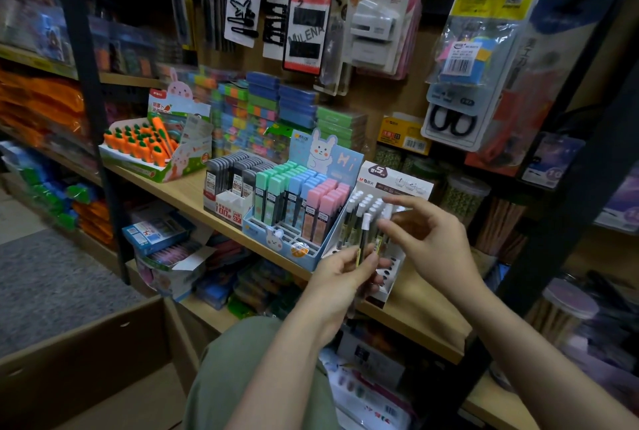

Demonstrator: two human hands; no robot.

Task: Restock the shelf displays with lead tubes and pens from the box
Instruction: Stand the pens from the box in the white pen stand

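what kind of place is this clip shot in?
Most likely a stationery shop aisle. Wooden shelves carry retail display boxes of pastel lead tubes and white-capped pens, and carded goods such as scissors hang on pegs above. The left hand holds pens at the pen display.

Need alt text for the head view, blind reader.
A person's left hand grips several white-capped pens while the right hand reaches over a white cardboard pen display on a wooden shelf. Beside it stands a blue rabbit-print display of pastel lead tubes.
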